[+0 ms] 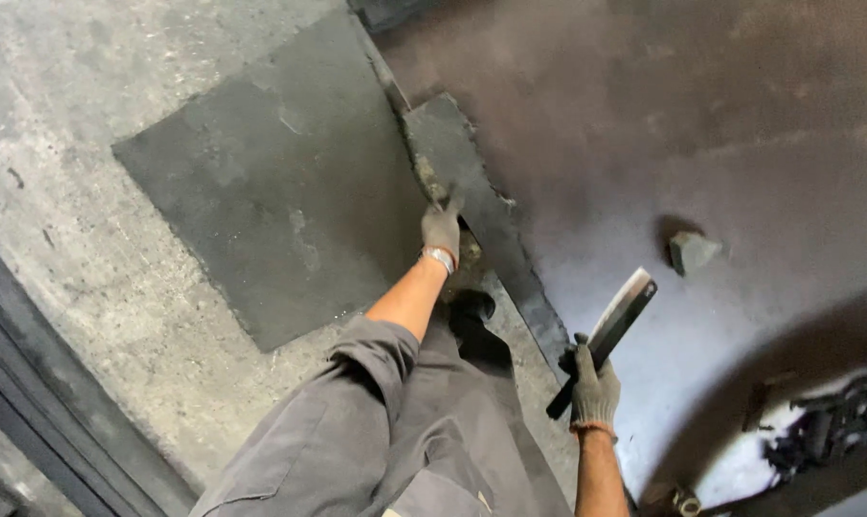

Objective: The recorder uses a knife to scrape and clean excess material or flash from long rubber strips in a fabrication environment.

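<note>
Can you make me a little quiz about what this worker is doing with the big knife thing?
1. True or false: both hands wear grey work gloves.
2. Which hand holds the cleaver-like blade? A) left B) right C) neither
3. What is the left hand gripping down by the floor?

Key
1. True: the left hand and the right hand are both gloved.
2. B: the right hand holds the blade by its dark handle, lifted clear of the floor.
3. The edge of a thin dark strip beside the dark floor sheet. A small grey stone lies apart to the right.
</note>
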